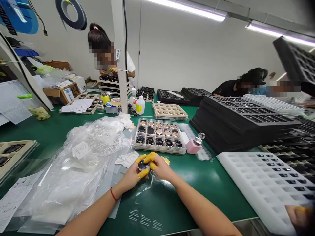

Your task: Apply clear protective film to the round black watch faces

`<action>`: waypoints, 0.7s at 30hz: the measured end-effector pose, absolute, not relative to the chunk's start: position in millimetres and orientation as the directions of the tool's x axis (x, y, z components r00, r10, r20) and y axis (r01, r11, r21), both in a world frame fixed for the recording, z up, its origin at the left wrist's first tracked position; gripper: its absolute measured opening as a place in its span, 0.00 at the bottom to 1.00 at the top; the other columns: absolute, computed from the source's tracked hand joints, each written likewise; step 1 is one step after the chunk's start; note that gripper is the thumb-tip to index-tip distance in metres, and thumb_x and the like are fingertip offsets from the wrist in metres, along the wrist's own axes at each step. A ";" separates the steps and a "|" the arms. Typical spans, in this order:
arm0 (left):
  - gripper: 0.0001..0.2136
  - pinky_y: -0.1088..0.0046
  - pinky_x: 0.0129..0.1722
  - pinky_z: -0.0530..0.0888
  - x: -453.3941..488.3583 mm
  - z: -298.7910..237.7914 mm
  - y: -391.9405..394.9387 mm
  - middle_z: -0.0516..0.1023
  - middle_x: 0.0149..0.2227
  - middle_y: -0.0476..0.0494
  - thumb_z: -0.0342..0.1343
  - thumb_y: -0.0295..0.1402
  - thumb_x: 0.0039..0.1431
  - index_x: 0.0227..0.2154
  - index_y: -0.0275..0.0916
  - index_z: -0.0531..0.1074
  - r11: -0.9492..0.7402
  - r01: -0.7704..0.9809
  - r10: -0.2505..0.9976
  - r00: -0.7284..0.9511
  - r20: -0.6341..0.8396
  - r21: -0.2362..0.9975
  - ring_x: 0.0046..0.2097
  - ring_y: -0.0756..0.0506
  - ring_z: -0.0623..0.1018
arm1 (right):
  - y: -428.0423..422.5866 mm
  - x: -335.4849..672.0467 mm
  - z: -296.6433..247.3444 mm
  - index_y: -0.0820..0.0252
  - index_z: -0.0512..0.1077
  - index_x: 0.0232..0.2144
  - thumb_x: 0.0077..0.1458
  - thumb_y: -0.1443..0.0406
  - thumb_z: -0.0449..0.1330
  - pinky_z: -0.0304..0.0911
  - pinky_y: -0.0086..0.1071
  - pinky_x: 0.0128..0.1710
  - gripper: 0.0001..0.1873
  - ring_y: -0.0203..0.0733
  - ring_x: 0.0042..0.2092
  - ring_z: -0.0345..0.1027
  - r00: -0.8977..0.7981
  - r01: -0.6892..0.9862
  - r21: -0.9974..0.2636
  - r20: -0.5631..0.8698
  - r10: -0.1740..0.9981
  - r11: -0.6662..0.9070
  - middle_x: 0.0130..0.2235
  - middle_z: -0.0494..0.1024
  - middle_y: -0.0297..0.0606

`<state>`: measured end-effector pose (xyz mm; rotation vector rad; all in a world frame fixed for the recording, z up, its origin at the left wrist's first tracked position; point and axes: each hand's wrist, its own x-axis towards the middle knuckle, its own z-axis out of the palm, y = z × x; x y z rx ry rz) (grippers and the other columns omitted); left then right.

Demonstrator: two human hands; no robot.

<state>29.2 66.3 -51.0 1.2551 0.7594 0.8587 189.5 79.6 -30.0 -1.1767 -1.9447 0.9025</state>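
Between my two hands is a round, black, glossy watch case (142,165), low over the green table. My left hand (131,175) grips its left side and lower edge, with yellow finger cots on the fingertips. From the right, my right hand (159,166) pinches its upper edge, also in yellow finger cots. Fingers cover part of the watch case. Just beyond my hands lies a clear plastic tray (159,151) of round watch cases, some black and some gold-toned, with one dark slot holding none. A crumpled white cloth (126,159) lies near my left hand.
Plastic bags (81,164) cover the left side. A pink pump bottle (194,146) stands right of the tray. Stacked black foam trays (246,114) and a white foam tray (248,177) with small black parts are at right. Two people work across the table.
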 end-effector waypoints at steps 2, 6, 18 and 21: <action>0.32 0.69 0.37 0.71 30.0 -51.4 61.7 0.70 0.46 0.43 0.57 0.36 0.54 0.59 0.46 0.49 0.067 -0.087 0.865 0.502 -0.014 0.994 0.36 0.48 0.73 | 77.7 192.3 -33.6 0.59 0.71 0.35 0.49 0.73 0.56 0.66 0.32 0.35 0.10 0.36 0.34 0.66 -0.288 0.479 -0.839 0.126 0.949 0.257 0.33 0.71 0.35; 0.33 0.68 0.38 0.72 33.4 -53.0 55.1 0.71 0.44 0.42 0.56 0.33 0.53 0.60 0.44 0.48 0.062 -0.024 0.873 0.486 -0.042 0.998 0.37 0.47 0.73 | 67.7 187.0 -31.0 0.58 0.70 0.31 0.49 0.71 0.58 0.63 0.34 0.37 0.05 0.40 0.37 0.63 -0.329 0.616 -0.673 0.254 0.910 0.410 0.35 0.70 0.37; 0.27 0.67 0.39 0.72 20.2 -29.6 56.8 0.70 0.36 0.48 0.60 0.33 0.49 0.52 0.43 0.58 0.232 0.029 0.730 0.655 -0.194 0.972 0.37 0.48 0.74 | 66.4 238.1 -39.4 0.60 0.68 0.26 0.48 0.73 0.55 0.56 0.34 0.33 0.05 0.46 0.35 0.64 -0.154 0.923 -0.346 0.072 0.985 0.169 0.28 0.71 0.41; 0.24 0.70 0.36 0.70 21.0 -27.6 54.8 0.68 0.34 0.51 0.60 0.32 0.49 0.50 0.43 0.58 0.170 0.043 0.748 0.644 -0.158 0.984 0.34 0.50 0.72 | 76.2 222.4 -46.3 0.60 0.69 0.35 0.53 0.66 0.55 0.56 0.36 0.37 0.06 0.47 0.40 0.64 -0.164 0.912 -0.349 0.168 0.972 0.214 0.37 0.73 0.44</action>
